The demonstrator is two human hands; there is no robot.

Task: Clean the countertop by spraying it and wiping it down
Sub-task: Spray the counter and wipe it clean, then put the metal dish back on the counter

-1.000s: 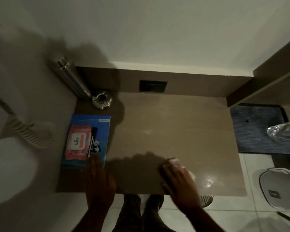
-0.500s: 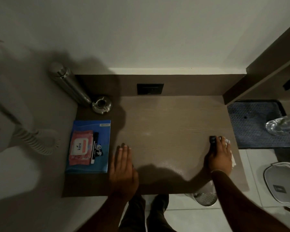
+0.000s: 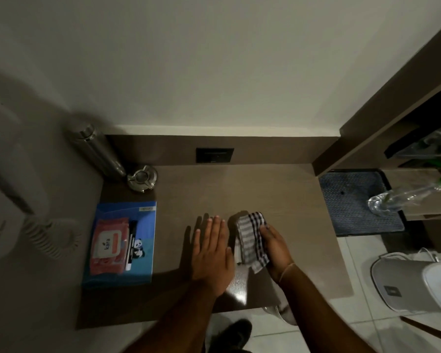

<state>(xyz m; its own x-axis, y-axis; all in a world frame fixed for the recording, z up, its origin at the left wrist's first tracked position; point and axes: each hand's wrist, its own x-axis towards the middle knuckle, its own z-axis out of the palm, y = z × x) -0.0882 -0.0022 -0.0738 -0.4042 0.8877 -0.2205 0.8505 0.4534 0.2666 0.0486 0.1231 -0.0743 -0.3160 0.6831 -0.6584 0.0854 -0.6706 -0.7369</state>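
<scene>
A brown wood-grain countertop (image 3: 278, 200) fills the middle of the view, with a wet shine near its front edge. My right hand (image 3: 276, 247) grips a checked and striped cloth (image 3: 251, 239) at mid-counter, its folds hanging against the surface. Just left of the cloth, my left hand (image 3: 211, 253) lies flat on the counter, fingers together and holding nothing. A clear spray bottle (image 3: 397, 200) with a green top stands on a dark mat (image 3: 351, 202) in the niche at the right.
A blue folder (image 3: 144, 217) with a pink wipes pack (image 3: 107, 247) and a pen lies at the left. A steel flask (image 3: 97, 149) and a metal ashtray (image 3: 141, 178) stand at the back left corner. A white bin (image 3: 415, 284) sits on the floor at right.
My right hand has swept back from the counter's right edge to the middle, and the cloth now shows beside it. My left hand has shifted right and forward, staying flat.
</scene>
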